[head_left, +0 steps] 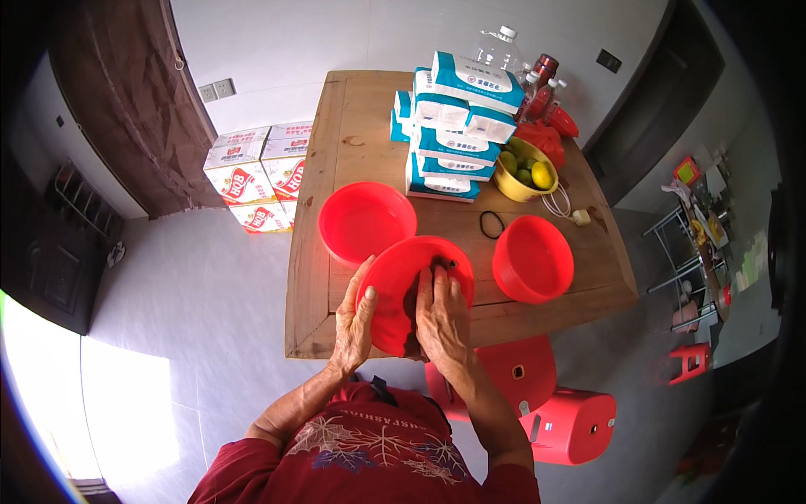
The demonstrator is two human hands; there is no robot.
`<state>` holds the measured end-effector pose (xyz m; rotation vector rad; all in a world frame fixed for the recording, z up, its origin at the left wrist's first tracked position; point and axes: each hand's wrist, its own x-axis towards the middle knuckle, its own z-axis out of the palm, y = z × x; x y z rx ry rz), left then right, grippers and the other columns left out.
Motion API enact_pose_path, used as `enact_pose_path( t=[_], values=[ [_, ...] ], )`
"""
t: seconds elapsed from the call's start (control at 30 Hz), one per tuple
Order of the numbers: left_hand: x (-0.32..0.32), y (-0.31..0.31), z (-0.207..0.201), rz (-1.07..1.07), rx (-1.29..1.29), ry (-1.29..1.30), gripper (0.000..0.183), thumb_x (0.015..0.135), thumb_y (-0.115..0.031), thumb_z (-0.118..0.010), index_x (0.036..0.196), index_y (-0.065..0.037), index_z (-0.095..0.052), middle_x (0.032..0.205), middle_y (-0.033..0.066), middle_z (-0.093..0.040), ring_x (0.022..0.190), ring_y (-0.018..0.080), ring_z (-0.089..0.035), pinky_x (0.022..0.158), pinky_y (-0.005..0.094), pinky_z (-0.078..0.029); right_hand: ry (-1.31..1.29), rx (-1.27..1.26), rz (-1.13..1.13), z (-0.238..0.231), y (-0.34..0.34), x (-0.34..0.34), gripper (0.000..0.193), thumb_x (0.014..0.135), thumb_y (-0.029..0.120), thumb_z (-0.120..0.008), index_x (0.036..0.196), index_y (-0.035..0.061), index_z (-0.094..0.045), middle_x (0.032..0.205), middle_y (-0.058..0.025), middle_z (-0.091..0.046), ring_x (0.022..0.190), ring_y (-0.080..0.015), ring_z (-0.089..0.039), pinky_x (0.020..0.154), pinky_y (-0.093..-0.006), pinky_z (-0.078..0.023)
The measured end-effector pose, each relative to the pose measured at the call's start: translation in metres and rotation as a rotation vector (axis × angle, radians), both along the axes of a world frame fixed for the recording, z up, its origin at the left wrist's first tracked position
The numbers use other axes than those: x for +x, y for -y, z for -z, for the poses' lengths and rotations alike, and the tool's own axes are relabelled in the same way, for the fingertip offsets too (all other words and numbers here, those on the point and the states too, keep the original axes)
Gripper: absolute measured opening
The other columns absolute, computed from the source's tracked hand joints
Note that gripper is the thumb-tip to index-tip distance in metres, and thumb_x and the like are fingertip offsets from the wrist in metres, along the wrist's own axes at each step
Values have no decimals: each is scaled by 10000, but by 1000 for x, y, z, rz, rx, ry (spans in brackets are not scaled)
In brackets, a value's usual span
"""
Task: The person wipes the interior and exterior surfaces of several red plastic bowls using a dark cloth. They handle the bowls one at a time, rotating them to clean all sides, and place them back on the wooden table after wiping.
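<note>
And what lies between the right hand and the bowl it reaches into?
In the head view, what looks like a dark cloth lies between the right hand and the bowl, partly hidden.

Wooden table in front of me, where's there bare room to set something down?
Most room: wooden table, back left, between its edge, the tissue packs and the left basin. A smaller patch lies between the right basin and the table's right edge. Crowded: back right, with yellow bowl and bottles; front middle, where left hand and right hand touch a third basin.
</note>
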<state>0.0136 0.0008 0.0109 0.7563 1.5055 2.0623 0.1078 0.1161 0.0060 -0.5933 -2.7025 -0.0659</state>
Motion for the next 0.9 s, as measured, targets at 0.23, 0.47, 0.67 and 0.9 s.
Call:
enact_pose_path(
  t=[0.23,0.47,0.67,0.9],
  values=[
    [1,0,6,-27,-8,-13,500,983,-322,-447,1398,-56,-367,1321,113,-488,1229,175,-418,1047,320,-310,126,-250,-145,-6,31,22,508,739,174,-646,1164,-67,-506,981,-214,-518,803,-286,-539,644,-359,-488],
    [2,10,12,52,-61,95,505,1005,-383,-330,1341,-16,-414,1188,124,-559,1101,174,-510,953,314,-411,-275,-850,-582,-11,30,8,466,802,11,-604,1239,4,-441,1138,-228,-484,988,-374,-546,818,-441,-481],
    [3,13,-3,101,-192,98,497,1013,-387,-296,1354,-42,-400,1097,83,-573,1025,131,-530,871,259,-449,-618,-160,-468,-35,23,-24,432,677,-5,-663,1092,25,-547,1129,-177,-462,1004,-345,-528,817,-388,-487],
    [4,19,-6,36,-26,-26,479,973,-226,-470,1396,-37,-349,1278,110,-508,1179,170,-454,1012,313,-347,-396,30,-25,-48,-11,-14,314,720,48,-629,1012,21,-517,1101,-152,-474,925,-313,-529,761,-389,-472]
  ],
)
